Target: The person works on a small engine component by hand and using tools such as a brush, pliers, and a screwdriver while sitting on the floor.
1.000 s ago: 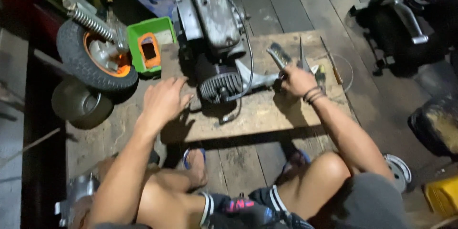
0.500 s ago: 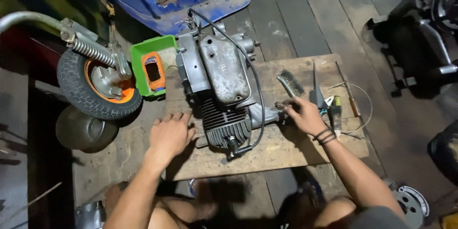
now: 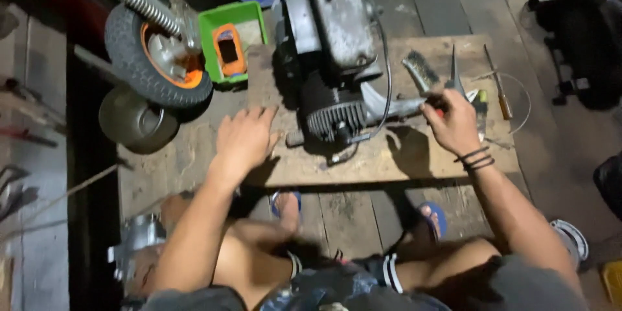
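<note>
From the head camera, a grey, dirty small engine (image 3: 334, 58) with a finned cylinder stands on a wooden board (image 3: 402, 155). The left hand (image 3: 245, 137) lies flat on this board, just left of the engine, fingers spread apart. The right hand (image 3: 453, 123) is right of the engine, fingers closed around a red-handled tool (image 3: 447, 98), near a wire brush (image 3: 420, 71).

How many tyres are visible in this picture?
1. The tyre, black on an orange rim, stands left of the green tray, beyond the left hand. Others may be hidden.
</note>
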